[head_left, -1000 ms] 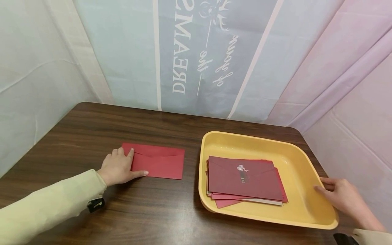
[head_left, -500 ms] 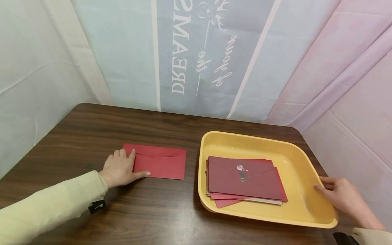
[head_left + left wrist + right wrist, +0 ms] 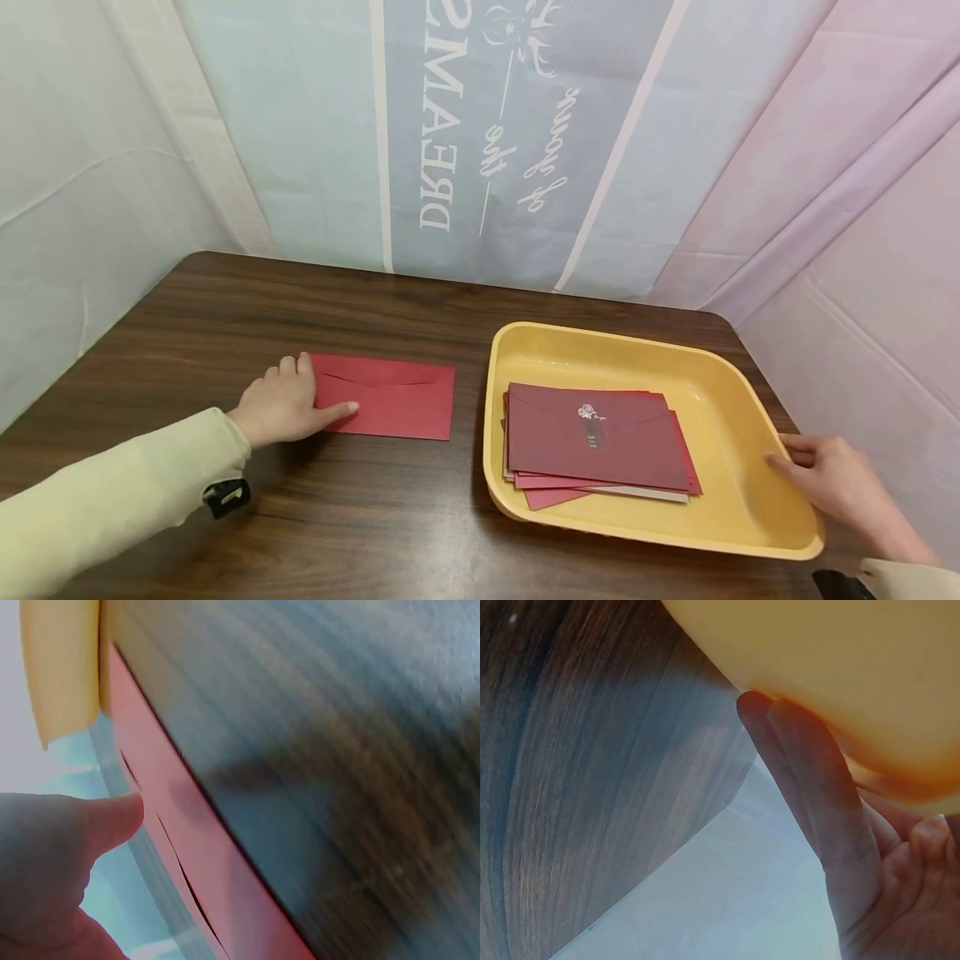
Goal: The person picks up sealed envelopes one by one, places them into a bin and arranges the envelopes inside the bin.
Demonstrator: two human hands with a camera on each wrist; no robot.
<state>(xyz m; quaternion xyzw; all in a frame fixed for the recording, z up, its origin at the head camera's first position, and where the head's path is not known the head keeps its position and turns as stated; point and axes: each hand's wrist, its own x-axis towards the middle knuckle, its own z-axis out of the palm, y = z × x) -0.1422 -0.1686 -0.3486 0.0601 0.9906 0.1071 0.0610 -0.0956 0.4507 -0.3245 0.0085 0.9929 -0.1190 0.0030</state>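
Note:
A red envelope (image 3: 390, 400) lies flat on the dark wooden table, flap side up. My left hand (image 3: 281, 404) is at its left end, fingers at the end edge and thumb reaching over the lower part. In the left wrist view the thumb (image 3: 112, 821) appears slightly above the envelope (image 3: 172, 817), and the fingers are mostly hidden. My right hand (image 3: 843, 487) grips the right rim of a yellow tray (image 3: 738, 500), thumb inside and fingers outside against the wall, as the right wrist view shows. Inside the tray rests a stack of envelopes (image 3: 600, 437), a dark red one on top.
The wooden table (image 3: 375, 517) extends in front and to the left. Behind it hangs a printed blue fabric curtain (image 3: 315, 167), with a pink one (image 3: 847, 167) on the right. The tray occupies the table's right side.
My left hand has slid slightly left along the envelope, its index finger and thumb shifting toward the left end. The right hand keeps its hold on the tray.

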